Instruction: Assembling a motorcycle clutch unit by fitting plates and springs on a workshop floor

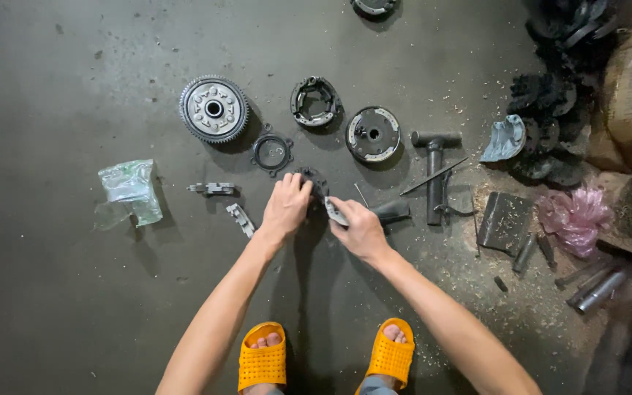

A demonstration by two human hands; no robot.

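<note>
1. Dark round part (314, 180) lies on the floor (53, 307), below the ring gasket (271, 151); it is to be held steady.
2. Left hand (285, 207) is clamped on its rim.
3. Right hand (360, 228) is closed on a small pale piece (334, 212), which is best kept square to the part.

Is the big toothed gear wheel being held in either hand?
No. The toothed gear wheel lies alone on the floor, beyond the left hand and right hand.

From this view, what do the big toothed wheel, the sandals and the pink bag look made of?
Toothed wheel: metal, likely steel, dull grey with a brighter machined face. Sandals: moulded orange rubber or foam, matte, perforated. Pink bag: thin plastic film, crinkled, translucent.
</note>
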